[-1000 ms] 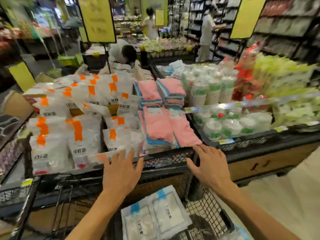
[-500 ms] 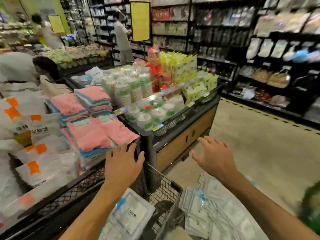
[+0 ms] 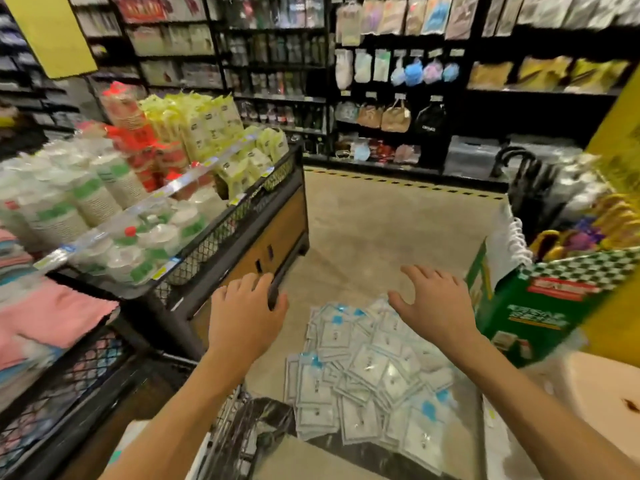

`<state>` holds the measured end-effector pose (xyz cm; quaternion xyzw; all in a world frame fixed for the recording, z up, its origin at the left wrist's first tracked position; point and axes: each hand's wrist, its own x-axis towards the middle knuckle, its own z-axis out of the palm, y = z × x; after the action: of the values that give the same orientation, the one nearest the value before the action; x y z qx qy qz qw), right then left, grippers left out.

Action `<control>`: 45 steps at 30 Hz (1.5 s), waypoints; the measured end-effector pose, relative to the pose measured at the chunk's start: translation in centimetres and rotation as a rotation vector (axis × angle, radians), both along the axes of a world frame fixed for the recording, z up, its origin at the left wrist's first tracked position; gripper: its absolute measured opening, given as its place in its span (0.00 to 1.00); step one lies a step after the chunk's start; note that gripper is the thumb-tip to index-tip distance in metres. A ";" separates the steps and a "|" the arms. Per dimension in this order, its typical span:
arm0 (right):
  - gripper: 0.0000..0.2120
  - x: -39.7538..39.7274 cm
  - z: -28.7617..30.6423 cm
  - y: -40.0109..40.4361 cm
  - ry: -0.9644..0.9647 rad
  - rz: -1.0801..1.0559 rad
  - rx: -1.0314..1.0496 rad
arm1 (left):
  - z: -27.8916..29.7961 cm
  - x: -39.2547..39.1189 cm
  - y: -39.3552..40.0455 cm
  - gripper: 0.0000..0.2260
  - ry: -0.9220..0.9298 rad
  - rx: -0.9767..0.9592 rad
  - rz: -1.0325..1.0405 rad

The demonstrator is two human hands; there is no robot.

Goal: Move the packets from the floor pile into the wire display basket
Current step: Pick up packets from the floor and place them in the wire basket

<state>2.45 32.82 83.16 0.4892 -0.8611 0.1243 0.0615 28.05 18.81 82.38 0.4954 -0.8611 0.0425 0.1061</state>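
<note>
A pile of flat clear packets with white labels and blue tabs (image 3: 367,372) lies on the floor at lower centre. My right hand (image 3: 433,303) hovers above the pile's far edge with fingers spread, holding nothing. My left hand (image 3: 244,313) hangs open over the corner of the black display stand, left of the pile. The wire display basket (image 3: 239,431) shows only as a stretch of wire mesh at the bottom, beneath my left forearm.
A black mesh display stand (image 3: 221,233) with cups and yellow packs stands at left. Pink cloths (image 3: 52,317) fill a wire bin at lower left. A green carton (image 3: 540,306) sits right of the pile. Dark shelving lines the back.
The view has swung right, from the display bins to the floor pile. Both hands have left the basket's rim and moved right, the right one out over the packets.
</note>
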 end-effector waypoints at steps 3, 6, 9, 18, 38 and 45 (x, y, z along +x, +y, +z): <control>0.25 -4.6 -0.7 3.0 -0.005 -0.061 0.012 | -0.5 -5.5 1.9 0.26 -0.010 0.020 -0.062; 0.25 -8.8 -2.0 6.1 -0.018 -0.123 0.019 | -1.3 -10.7 4.1 0.25 -0.002 0.047 -0.109; 0.26 -12.3 -3.3 9.0 -0.034 -0.188 0.044 | -2.4 -15.0 5.8 0.30 -0.015 0.090 -0.156; 0.28 -18.8 -6.7 16.0 -0.112 -0.376 0.116 | -6.1 -24.2 7.6 0.23 -0.089 0.189 -0.284; 0.25 -24.6 -18.3 6.9 -0.233 -0.543 0.263 | -19.3 -31.6 -7.8 0.30 -0.283 0.330 -0.392; 0.28 -26.8 -30.6 0.8 -0.322 -0.488 0.377 | -31.4 -32.5 -12.6 0.27 -0.392 0.424 -0.367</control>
<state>-24.36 33.63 52.51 0.2458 -0.9592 0.0202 -0.1386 -4.49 6.18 51.01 0.3259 -0.9295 -0.0630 -0.1610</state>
